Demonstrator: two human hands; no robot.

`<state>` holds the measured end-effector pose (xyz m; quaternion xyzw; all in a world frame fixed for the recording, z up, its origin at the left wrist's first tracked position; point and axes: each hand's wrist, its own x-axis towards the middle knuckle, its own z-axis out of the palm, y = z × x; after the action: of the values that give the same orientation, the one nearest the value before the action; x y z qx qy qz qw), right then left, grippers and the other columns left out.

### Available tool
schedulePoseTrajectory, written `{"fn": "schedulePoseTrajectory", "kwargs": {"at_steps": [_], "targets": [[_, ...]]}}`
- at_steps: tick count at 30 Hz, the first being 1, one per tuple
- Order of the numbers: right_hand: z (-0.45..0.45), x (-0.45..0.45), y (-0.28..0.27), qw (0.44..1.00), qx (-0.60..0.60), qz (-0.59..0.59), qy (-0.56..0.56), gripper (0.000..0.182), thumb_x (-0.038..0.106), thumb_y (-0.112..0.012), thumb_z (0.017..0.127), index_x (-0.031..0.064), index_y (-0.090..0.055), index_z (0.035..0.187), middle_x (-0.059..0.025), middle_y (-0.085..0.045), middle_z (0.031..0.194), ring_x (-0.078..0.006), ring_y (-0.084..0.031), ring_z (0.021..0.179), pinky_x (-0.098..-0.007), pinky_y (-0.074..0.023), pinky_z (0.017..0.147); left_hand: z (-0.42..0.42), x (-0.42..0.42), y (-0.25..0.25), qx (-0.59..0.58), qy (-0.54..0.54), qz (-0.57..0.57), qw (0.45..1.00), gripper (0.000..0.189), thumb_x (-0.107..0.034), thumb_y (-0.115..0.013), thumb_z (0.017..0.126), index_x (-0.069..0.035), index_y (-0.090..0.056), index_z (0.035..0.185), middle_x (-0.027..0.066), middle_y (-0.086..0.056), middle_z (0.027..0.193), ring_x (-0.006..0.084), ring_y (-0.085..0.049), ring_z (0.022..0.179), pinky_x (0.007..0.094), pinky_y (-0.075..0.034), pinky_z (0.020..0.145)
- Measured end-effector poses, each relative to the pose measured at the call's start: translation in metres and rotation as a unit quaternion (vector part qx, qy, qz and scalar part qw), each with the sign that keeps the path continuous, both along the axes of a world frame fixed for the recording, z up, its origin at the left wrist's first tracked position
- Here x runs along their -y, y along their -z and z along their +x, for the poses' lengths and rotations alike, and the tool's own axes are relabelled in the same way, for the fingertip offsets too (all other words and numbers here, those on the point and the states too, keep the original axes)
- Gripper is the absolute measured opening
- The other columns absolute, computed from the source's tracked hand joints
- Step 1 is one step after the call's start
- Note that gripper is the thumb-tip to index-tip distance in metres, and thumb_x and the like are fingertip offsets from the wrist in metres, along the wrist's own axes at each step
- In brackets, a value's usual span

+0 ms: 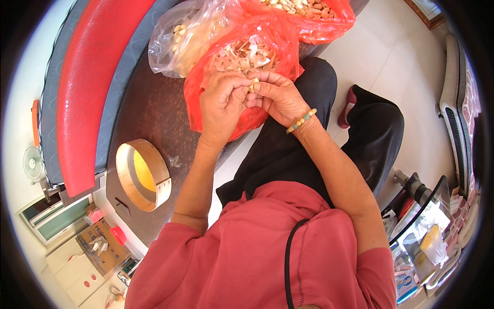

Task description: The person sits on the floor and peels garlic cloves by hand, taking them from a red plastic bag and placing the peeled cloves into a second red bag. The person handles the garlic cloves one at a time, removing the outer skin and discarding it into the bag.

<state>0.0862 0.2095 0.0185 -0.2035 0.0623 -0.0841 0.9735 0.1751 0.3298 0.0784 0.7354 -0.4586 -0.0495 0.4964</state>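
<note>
In front of me, a small pale clove [253, 85], which looks like garlic, is pinched between my fingertips. My left hand [224, 98] meets it from the left with thumb and forefinger. From the right, my right hand [278, 96], with a beaded bracelet at its wrist, grips it between thumb and fingers. Directly beneath both hands lies an open red plastic bag [197, 104] holding papery pinkish-tan skins [247, 56]. Beside it rests a clear plastic bag [162, 58] with pale cloves [179, 34] inside. A second red bag [324, 35] behind contains pale and brownish cloves [297, 7].
The bags rest on a dark brown speckled table [154, 104]. A round wooden-rimmed sieve [164, 166] with yellow mesh stands near its left end. Beyond the table runs a red padded bolster [83, 96]. My knees [316, 77] are at the table's near edge. A glass-topped stand [420, 216] is at right.
</note>
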Motion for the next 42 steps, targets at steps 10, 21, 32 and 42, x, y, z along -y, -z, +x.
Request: {"fn": "schedulePoseTrajectory", "kwargs": {"at_steps": [10,21,32,42], "targets": [[-0.002,-0.003,-0.004,0.998,-0.042,-0.035,0.018,0.017,0.003,-0.060,0.086,-0.0033,-0.057,0.101,-0.0115,-0.063,0.086,-0.0178,-0.063,0.072,-0.0279,-0.0523,0.069,0.011,-0.003,-0.010,0.110,0.065,0.074,0.989,0.010,0.005,-0.061,0.078,0.001,-0.060,0.086,0.0109,-0.060,0.087,0.0195,-0.060,0.076,0.0265,-0.048,0.067],[-0.004,-0.006,-0.001,0.997,-0.051,-0.047,0.036,0.018,0.004,-0.062,0.085,-0.0046,-0.060,0.100,-0.0106,-0.064,0.086,-0.0175,-0.064,0.072,-0.0273,-0.0528,0.069,0.010,0.002,-0.007,0.205,0.086,0.065,0.973,0.013,0.008,-0.061,0.072,0.000,-0.057,0.082,0.0119,-0.059,0.081,0.0238,-0.060,0.071,0.0288,-0.047,0.062],[-0.004,-0.003,-0.001,0.999,-0.033,-0.040,-0.001,0.018,0.002,-0.059,0.086,-0.0036,-0.060,0.103,-0.0126,-0.065,0.090,-0.0204,-0.065,0.075,-0.0314,-0.0545,0.073,0.011,-0.005,-0.011,0.014,0.080,0.081,0.993,0.012,0.008,-0.059,0.076,0.002,-0.058,0.087,0.0088,-0.059,0.082,0.0178,-0.059,0.079,0.0257,-0.047,0.070],[-0.005,-0.005,0.000,0.993,-0.070,-0.091,-0.008,0.019,0.003,-0.061,0.085,-0.0042,-0.060,0.103,-0.0119,-0.065,0.089,-0.0198,-0.065,0.074,-0.0332,-0.0543,0.074,0.025,-0.012,-0.002,-0.041,0.131,0.068,0.988,0.007,0.007,-0.063,0.074,0.002,-0.061,0.080,0.0062,-0.060,0.083,0.0149,-0.057,0.080,0.0248,-0.045,0.070]]}}
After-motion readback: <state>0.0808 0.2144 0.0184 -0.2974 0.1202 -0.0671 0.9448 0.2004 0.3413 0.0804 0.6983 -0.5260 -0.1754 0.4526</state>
